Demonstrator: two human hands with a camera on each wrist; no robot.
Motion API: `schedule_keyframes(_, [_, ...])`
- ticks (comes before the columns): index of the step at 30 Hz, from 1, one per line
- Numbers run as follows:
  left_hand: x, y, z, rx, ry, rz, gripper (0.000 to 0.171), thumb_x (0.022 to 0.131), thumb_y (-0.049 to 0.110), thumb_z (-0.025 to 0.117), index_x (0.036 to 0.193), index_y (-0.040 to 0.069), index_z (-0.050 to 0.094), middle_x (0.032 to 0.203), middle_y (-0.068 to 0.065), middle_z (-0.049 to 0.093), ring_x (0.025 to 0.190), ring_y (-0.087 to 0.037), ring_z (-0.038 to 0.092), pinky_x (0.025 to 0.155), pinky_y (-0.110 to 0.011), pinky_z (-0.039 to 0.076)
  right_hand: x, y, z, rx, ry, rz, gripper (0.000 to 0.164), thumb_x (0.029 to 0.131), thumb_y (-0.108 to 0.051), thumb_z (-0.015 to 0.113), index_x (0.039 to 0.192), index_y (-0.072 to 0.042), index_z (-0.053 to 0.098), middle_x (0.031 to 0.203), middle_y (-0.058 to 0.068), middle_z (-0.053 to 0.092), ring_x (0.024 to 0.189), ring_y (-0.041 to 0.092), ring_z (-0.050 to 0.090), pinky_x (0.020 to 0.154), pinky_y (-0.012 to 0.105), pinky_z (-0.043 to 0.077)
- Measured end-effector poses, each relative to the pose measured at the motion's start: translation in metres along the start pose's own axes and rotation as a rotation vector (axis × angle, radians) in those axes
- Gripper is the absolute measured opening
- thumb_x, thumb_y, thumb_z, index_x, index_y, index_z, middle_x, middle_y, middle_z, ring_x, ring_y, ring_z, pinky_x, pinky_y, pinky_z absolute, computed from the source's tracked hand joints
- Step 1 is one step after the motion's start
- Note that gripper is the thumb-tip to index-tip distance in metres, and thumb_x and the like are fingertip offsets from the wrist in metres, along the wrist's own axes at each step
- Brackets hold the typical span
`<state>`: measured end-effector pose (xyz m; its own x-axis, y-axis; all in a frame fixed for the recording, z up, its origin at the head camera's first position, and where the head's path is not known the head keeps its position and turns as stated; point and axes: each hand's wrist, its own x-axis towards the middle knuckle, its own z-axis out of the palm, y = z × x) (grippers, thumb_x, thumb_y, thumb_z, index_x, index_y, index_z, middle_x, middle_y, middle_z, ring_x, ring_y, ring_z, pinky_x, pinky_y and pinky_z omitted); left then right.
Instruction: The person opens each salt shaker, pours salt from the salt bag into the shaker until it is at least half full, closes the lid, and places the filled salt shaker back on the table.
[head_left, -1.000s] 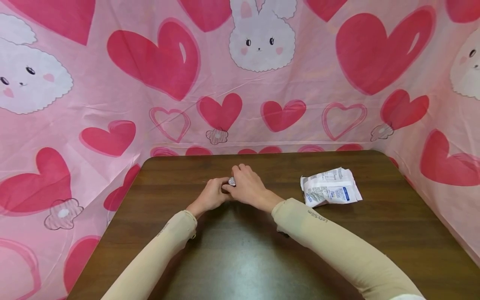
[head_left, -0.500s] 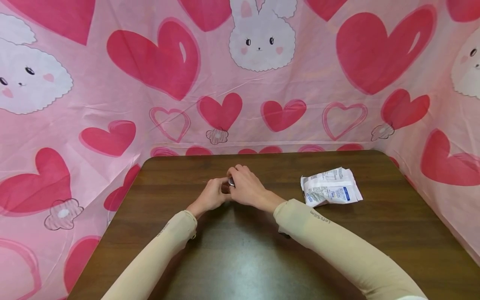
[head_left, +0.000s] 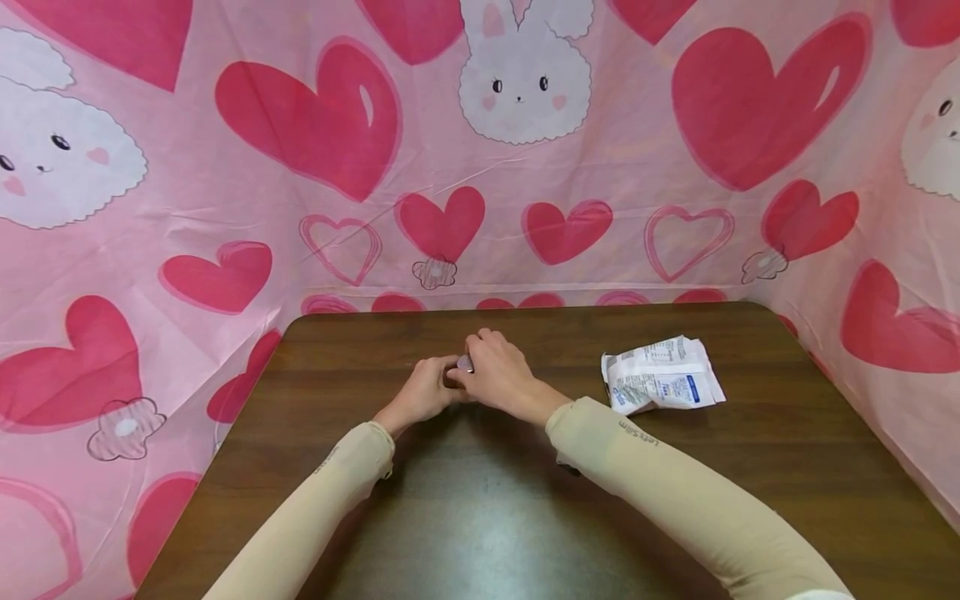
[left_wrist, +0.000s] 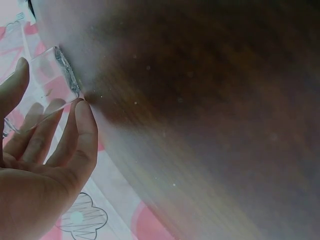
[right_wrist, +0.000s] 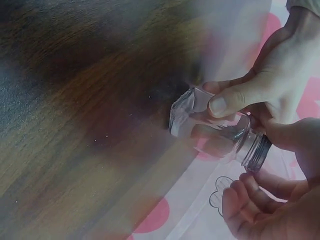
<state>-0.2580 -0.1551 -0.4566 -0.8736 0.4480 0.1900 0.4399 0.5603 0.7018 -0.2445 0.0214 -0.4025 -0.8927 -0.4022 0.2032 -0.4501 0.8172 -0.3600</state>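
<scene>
A clear, angular glass jar (right_wrist: 200, 112) with a threaded-looking neck stands upright on the table between the hands. My left hand (head_left: 426, 386) grips its body, thumb on one side and fingers on the other; the right wrist view shows the left thumb across the glass. My right hand (head_left: 501, 371) reaches in from the other side, thumb and fingertips around the silver lid (head_left: 465, 364) at the jar's top. In the left wrist view the jar's base (left_wrist: 67, 72) shows beyond the left fingertips. Most of the jar is hidden by the hands in the head view.
A crumpled white packet (head_left: 663, 377) with printed text lies on the dark wooden table (head_left: 480, 517), to the right of the hands. Pink fabric (head_left: 517, 175) with hearts and rabbits hangs behind the table and along both sides.
My right fingers shifted on the lid, covering more of it half a second ago and less now. The left hand and the packet stay where they were.
</scene>
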Motion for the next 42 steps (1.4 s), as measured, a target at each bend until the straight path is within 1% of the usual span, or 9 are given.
schedule_keyframes(6, [0.0002,0.0012,-0.0003,-0.024,-0.004,-0.008,0.036,0.085,0.009,0.090,0.117,0.005,0.074,0.103,-0.004,0.074,0.087,-0.017,0.065,0.083,-0.036,0.057,0.0010,-0.0001,-0.0021,0.040,-0.008,-0.057,0.026,0.094,-0.026,0.078,0.107,-0.004,0.074,0.100,0.008,0.063,0.093,0.024,0.058,0.079,0.039,0.057])
schedule_keyframes(10, [0.0004,0.0016,0.0004,-0.026,-0.006,-0.015,0.036,0.085,0.004,0.088,0.117,0.002,0.073,0.104,-0.006,0.076,0.089,-0.016,0.069,0.082,-0.035,0.057,0.0010,-0.0013,-0.0030,0.040,-0.022,-0.075,0.025,0.092,-0.020,0.076,0.112,-0.004,0.074,0.103,0.009,0.065,0.096,0.026,0.059,0.081,0.040,0.056])
schedule_keyframes(13, [0.0006,0.0013,0.0010,-0.002,0.005,-0.018,0.035,0.084,0.001,0.087,0.116,0.002,0.073,0.103,-0.007,0.076,0.090,-0.017,0.069,0.082,-0.036,0.057,0.0005,-0.0020,-0.0033,0.031,-0.031,-0.064,0.032,0.092,-0.027,0.078,0.114,-0.005,0.071,0.104,0.008,0.065,0.097,0.026,0.060,0.081,0.041,0.056])
schedule_keyframes(17, [0.0007,0.0000,0.0014,0.026,0.016,-0.012,0.034,0.084,0.001,0.086,0.115,0.003,0.074,0.102,-0.004,0.075,0.090,-0.017,0.066,0.085,-0.039,0.056,-0.0004,-0.0019,-0.0027,0.018,-0.030,-0.025,0.043,0.092,-0.043,0.080,0.109,-0.006,0.066,0.099,0.007,0.062,0.091,0.024,0.060,0.077,0.041,0.056])
schedule_keyframes(20, [0.0002,-0.0001,0.0009,0.016,0.008,-0.003,0.033,0.085,0.006,0.088,0.115,0.005,0.074,0.103,-0.003,0.075,0.091,-0.017,0.066,0.087,-0.040,0.056,-0.0007,-0.0007,-0.0020,0.014,-0.025,-0.004,0.044,0.093,-0.045,0.079,0.105,-0.006,0.065,0.095,0.007,0.059,0.087,0.023,0.058,0.074,0.040,0.055])
schedule_keyframes(25, [-0.0009,0.0018,-0.0007,-0.020,-0.013,-0.010,0.036,0.085,0.012,0.090,0.117,0.007,0.074,0.105,-0.002,0.074,0.091,-0.017,0.065,0.087,-0.039,0.056,-0.0006,0.0004,-0.0018,0.036,-0.031,0.006,0.038,0.094,-0.038,0.081,0.105,-0.004,0.066,0.096,0.008,0.058,0.087,0.022,0.057,0.074,0.038,0.056])
schedule_keyframes(29, [-0.0009,0.0014,-0.0010,-0.032,-0.021,-0.013,0.038,0.086,0.010,0.090,0.120,0.006,0.073,0.108,-0.003,0.074,0.091,-0.017,0.065,0.087,-0.038,0.057,-0.0004,-0.0006,-0.0022,0.055,-0.038,-0.015,0.031,0.095,-0.029,0.080,0.105,-0.002,0.068,0.099,0.009,0.060,0.091,0.025,0.058,0.078,0.039,0.056])
schedule_keyframes(34, [-0.0003,0.0007,-0.0005,-0.054,-0.025,-0.018,0.038,0.086,0.007,0.089,0.120,0.005,0.073,0.108,-0.005,0.075,0.092,-0.017,0.069,0.086,-0.037,0.058,-0.0005,-0.0015,-0.0036,0.105,-0.042,-0.038,0.022,0.094,-0.018,0.079,0.104,-0.001,0.069,0.101,0.010,0.060,0.092,0.026,0.059,0.079,0.039,0.055])
schedule_keyframes(42, [-0.0007,0.0009,-0.0002,-0.076,-0.037,-0.053,0.037,0.086,0.005,0.088,0.120,0.006,0.072,0.109,-0.006,0.075,0.092,-0.019,0.071,0.084,-0.038,0.060,-0.0019,-0.0019,-0.0065,0.137,-0.046,-0.050,0.021,0.092,-0.012,0.079,0.106,0.001,0.070,0.102,0.010,0.060,0.091,0.026,0.059,0.083,0.039,0.055])
